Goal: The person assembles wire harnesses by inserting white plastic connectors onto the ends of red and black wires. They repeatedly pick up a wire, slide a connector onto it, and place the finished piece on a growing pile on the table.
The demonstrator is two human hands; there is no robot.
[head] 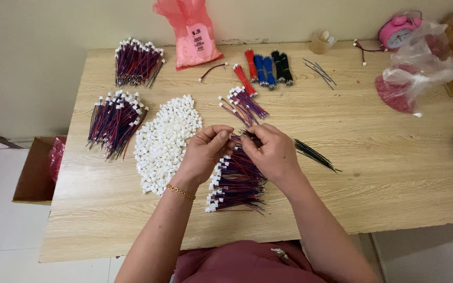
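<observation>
Held wires: a thin bundle of dark wires [310, 153] is pinched at the centre of the frame, and its free length is seen running down and to the right across the table to a tip right of centre.
Long axis: the bundle is laid on a slant from upper left to lower right, with the gripped end at the fingers and the loose end pointing away from the right wrist.
Right hand [271, 152]: the fingers are curled and pressed together around the near end of the bundle; this hand is the nearer one to the wires.
Left hand [208, 149]: thumb and fingertips are closed toward the same spot, meeting the right hand's fingers; whether a small connector is nipped between them cannot be told.
Under the hands: a pile of purple and red wires with white plugs [234, 183] is spread just below the hands.
Left of the hands: a heap of loose white connectors [163, 139] is lying near the left wrist.
Further left: two more stacks of plugged wires [114, 120] are placed at the upper left.
Upper centre: red, blue and black wire bundles [266, 68] and a pink bag [190, 31] are set at the table's far edge.
Surface: a pale wooden table [394, 173] is carrying everything.
</observation>
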